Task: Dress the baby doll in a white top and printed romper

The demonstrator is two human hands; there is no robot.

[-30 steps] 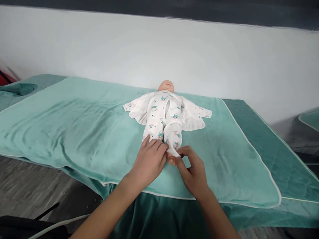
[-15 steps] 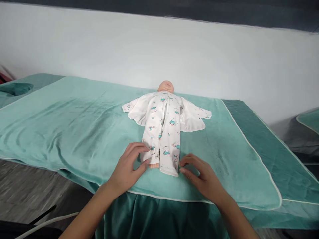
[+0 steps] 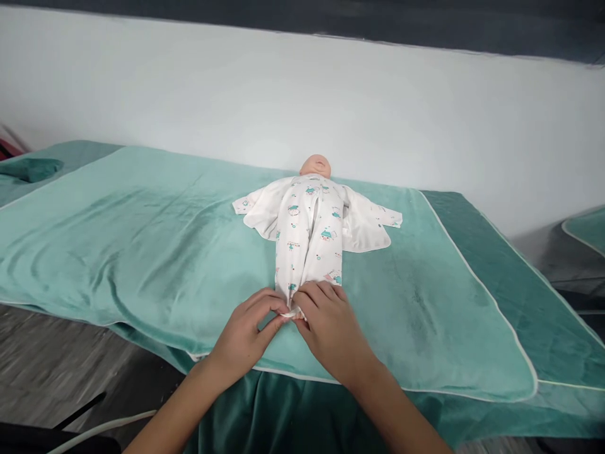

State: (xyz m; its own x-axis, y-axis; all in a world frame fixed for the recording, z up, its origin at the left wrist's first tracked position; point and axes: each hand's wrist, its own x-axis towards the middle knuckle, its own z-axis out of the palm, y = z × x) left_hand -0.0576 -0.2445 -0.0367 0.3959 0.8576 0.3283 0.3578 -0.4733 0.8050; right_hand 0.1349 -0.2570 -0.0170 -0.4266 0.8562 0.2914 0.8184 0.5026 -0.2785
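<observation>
A baby doll [image 3: 316, 165] lies on its back with its head toward the wall. It is dressed in white printed pants [image 3: 309, 243] over a white baby shirt [image 3: 366, 224], which is spread out at both sides. Thumb and fingers of my left hand [image 3: 243, 337] pinch the cuff of the pant leg on the left. My right hand [image 3: 333, 331] grips the same cuff from the other side and covers the end of the other leg. The doll's feet are mostly hidden behind my fingers.
A light green blanket [image 3: 142, 208] with white piping covers a darker green bed [image 3: 534, 315]. Behind it stands a white wall [image 3: 302, 94]. At the lower left, a pale cable [image 3: 101, 427] runs above the grey floor [image 3: 51, 353].
My right hand has moved left from beside the right pant leg to the left cuff. Both hands have closed on that cuff, and its fabric is drawn together.
</observation>
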